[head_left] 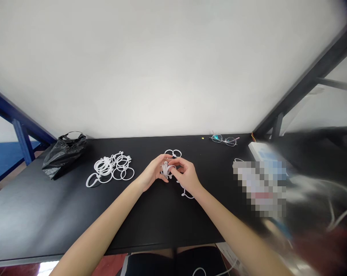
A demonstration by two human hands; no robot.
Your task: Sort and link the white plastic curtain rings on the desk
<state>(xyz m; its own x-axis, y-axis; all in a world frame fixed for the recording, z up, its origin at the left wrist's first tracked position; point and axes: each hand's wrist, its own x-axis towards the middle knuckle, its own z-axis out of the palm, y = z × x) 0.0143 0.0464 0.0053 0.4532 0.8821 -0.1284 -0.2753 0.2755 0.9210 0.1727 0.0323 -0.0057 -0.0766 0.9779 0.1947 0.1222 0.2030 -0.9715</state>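
At the middle of the black table, my left hand [156, 171] curls around a small bunch of white curtain rings [165, 168]. My right hand [186, 174] meets it from the right, thumb and fingers pinched on a ring of the same bunch. The fingers partly hide these rings. Just beyond my hands lie two joined white rings [173, 153]. Another white ring [187, 194] shows below my right hand, partly covered by the wrist. To the left, a loose pile of white rings with small eyelets [110, 168] rests on the table.
A black plastic bag [66, 153] stands at the back left of the table [150, 222]. Eyeglasses [224, 140] lie near the wall. On the right are a white and blue box [267, 157], a pixelated patch and blurred white cables [334, 207]. Metal frame bars rise at both sides.
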